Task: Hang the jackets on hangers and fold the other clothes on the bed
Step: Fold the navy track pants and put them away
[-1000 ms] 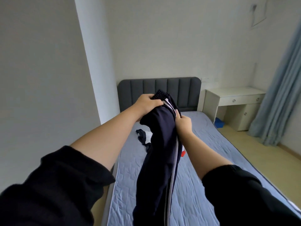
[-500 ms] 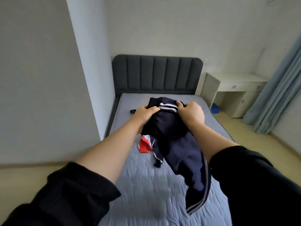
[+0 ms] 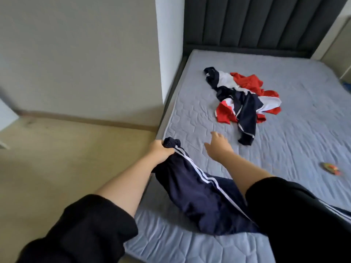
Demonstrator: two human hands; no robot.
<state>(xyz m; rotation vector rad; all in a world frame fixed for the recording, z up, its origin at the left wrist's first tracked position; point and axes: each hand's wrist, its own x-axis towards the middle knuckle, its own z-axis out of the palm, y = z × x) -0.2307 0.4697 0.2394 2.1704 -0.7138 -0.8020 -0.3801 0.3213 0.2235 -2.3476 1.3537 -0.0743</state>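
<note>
Since 0.5 s ago: navy track trousers (image 3: 199, 196) came down from mid-air onto bed (image 3: 303, 139), by its L edge, and R hand (image 3: 218, 148) let go. L hand (image 3: 160, 151) has fingers curled tight round the bunched waistband. R hand has fingers spread and loose, holds nothing, and hovers over mattress between trousers and the red/white/navy jacket (image 3: 245, 97) heaped further up. Judgement: fabric light, limp, prob. slick synthetic, so it slides and won't keep a crease. Best hold: both waistband corners, then cuffs. Smooth flat before folding.
</note>
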